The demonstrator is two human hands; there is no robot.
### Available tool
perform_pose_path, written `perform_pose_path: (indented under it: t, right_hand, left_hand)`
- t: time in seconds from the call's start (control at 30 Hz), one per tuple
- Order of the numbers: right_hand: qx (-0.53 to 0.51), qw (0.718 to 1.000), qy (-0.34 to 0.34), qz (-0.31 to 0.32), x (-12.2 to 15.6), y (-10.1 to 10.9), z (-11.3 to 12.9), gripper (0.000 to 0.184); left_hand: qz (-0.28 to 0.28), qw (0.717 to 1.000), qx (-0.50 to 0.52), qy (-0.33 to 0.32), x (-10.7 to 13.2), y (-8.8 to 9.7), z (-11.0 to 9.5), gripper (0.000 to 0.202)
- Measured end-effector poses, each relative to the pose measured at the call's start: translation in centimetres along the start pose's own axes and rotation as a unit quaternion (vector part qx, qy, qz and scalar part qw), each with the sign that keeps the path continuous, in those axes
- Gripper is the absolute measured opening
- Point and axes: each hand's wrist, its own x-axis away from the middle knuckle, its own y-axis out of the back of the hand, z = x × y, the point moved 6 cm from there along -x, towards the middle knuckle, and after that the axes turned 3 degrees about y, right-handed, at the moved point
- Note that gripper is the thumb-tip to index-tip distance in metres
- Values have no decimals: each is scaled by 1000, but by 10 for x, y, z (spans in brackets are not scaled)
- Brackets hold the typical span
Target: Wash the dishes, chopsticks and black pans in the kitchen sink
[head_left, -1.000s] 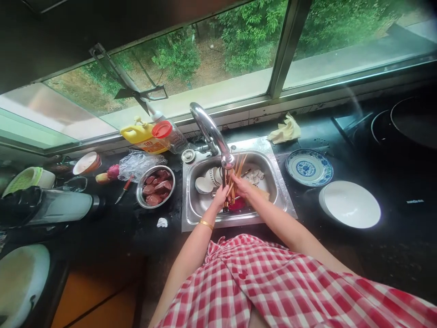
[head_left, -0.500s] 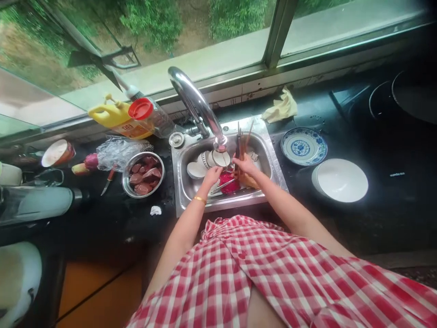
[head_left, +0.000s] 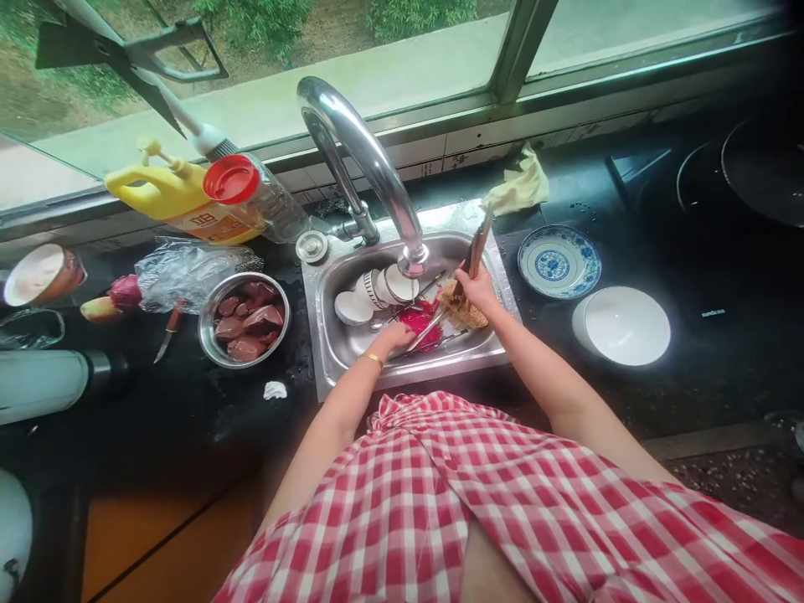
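Over the steel sink (head_left: 327,322), my right hand (head_left: 478,289) is closed round a bundle of wooden chopsticks (head_left: 476,249) that points up and away. Just below that hand lies a tan scrubbing pad (head_left: 461,310). My left hand (head_left: 395,337) reaches down into the basin with fingers curled on a metal utensil (head_left: 425,331), beside a red item (head_left: 420,320). White cups and small bowls (head_left: 370,293) are stacked at the basin's left, under the curved tap (head_left: 364,159).
A steel bowl of red meat (head_left: 244,316), a knife (head_left: 166,331) and a plastic bag (head_left: 185,268) are left of the sink. A yellow jug (head_left: 169,197) and red-capped bottle (head_left: 251,193) lie behind. A blue-patterned plate (head_left: 558,261) and white bowl (head_left: 621,325) stand right, a stove (head_left: 741,176) beyond.
My right hand has carried the chopsticks from under the tap to the sink's right side. My left hand let go of them and dropped into the basin. The camera tilted down and closer.
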Motion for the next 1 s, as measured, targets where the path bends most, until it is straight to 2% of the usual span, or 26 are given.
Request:
perform_pose_path:
  t: [0.07,0.13,0.23,0.3,0.37,0.43,0.53,0.57,0.63,0.7,0.73,0.8,0.9,0.97,1.0]
  right_hand:
    - [-33,999,-19,-21,5,5,4,21]
    - [-53,998,-30,-32,14,8,8,23]
    - [-44,998,-28,-33,29,12,11,26]
    - [-14,1000,-14,-19,38,11,10,26]
    - [30,999,24,38,46,2,8,25]
    - [72,983,92,141,54,-17,9,27]
    - [117,938,186,270,65,-47,10,36]
    - [129,931,189,284,65,-54,8,34]
    - [144,941,151,268,59,-59,4,26]
    - [136,967,93,193,49,-50,1,20]
    - [118,981,69,138,44,-41,1,19]
    - [56,998,33,22,35,-18,4,21]
    - [-51,992,6,-111,26,14,12,23]
    - [-102,983,6,-150,21,28,21,23]
    - [-121,980,9,-160,20,33,27,23]
  left_hand:
    - [-50,997,-27,52,-5,15,5,36]
    - [-77,989,-55,114,-7,23,9,37]
    - [-59,987,-64,135,-2,20,5,33]
    - [-66,990,-61,112,9,22,-4,36]
    - [-84,992,-65,70,25,35,-15,39]
    - [-96,993,-66,11,44,57,-27,39]
    - [-93,991,-46,-86,65,98,-44,37]
    - [-88,989,-29,-115,69,109,-48,36]
    - [-63,985,24,-159,73,119,-53,38]
    - [-22,980,92,-175,69,110,-53,44]
    - [0,979,111,-173,65,97,-52,45]
    - [45,983,93,-149,53,60,-49,40]
    - [107,992,-6,-72,34,-1,-45,22]
    - [123,991,-32,-37,24,-27,-47,22]
    - [125,991,-37,-28,20,-33,-49,21]
